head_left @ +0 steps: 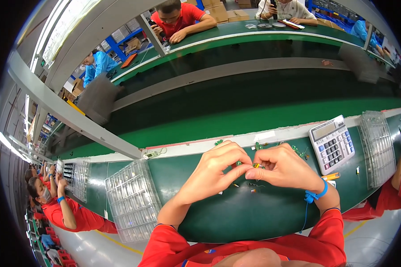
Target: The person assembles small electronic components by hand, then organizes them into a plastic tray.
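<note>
Over the green bench top, my left hand (220, 168) and my right hand (284, 165) meet with their fingertips nearly touching. My right thumb and index finger pinch a small green-and-yellow electronic part (258, 165). Between the fingers of my left hand shows a small green piece (239, 163), mostly hidden. A blue wrist strap (317, 194) with a thin cord is around my right wrist. Behind my hands lie several small green parts (301, 152), and a few tiny loose pieces (254, 191) rest below them.
A white calculator (331, 147) stands right of my hands, with an orange-yellow tool (330, 176) by its lower edge. Clear plastic trays (133, 202) lie at left, and more trays (378, 149) at far right. Beyond runs a green conveyor belt (191, 138). Co-workers sit on both sides and opposite.
</note>
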The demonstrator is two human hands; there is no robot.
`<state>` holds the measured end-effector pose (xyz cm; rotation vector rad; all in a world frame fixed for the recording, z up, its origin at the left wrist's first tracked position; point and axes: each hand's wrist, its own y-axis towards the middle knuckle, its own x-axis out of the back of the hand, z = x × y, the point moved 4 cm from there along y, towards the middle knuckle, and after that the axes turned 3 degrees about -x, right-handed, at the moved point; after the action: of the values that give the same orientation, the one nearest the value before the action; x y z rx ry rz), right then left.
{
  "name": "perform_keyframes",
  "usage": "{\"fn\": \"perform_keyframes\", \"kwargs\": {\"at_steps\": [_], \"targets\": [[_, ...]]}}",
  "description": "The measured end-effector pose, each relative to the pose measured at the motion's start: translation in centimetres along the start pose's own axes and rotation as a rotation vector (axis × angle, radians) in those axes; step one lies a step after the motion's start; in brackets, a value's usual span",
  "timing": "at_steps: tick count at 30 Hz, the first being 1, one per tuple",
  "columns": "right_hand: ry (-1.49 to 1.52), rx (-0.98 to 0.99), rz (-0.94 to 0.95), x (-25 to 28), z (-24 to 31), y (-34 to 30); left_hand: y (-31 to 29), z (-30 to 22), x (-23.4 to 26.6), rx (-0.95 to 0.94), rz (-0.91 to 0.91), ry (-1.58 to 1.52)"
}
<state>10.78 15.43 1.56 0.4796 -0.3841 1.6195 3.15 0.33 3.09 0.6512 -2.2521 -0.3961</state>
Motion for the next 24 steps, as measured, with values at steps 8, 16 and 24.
{"fn": "perform_keyframes", "kwargs": {"at_steps": [8,16,24], "targets": [[0.214,-0.028,0.029,-0.7,-0.7,0.3,0.1,0.3,0.2,0.009,0.004,-0.017],[-0.182,0.324,-0.265,0.2,0.6,0.6,0.6,1.2,1.1,0.031,-0.016,-0.024],[-0.384,0.25,-0.363,-1.3,1.8,-0.7,-1.1,1.2,1.0,-0.085,-0.067,-0.068]]}}
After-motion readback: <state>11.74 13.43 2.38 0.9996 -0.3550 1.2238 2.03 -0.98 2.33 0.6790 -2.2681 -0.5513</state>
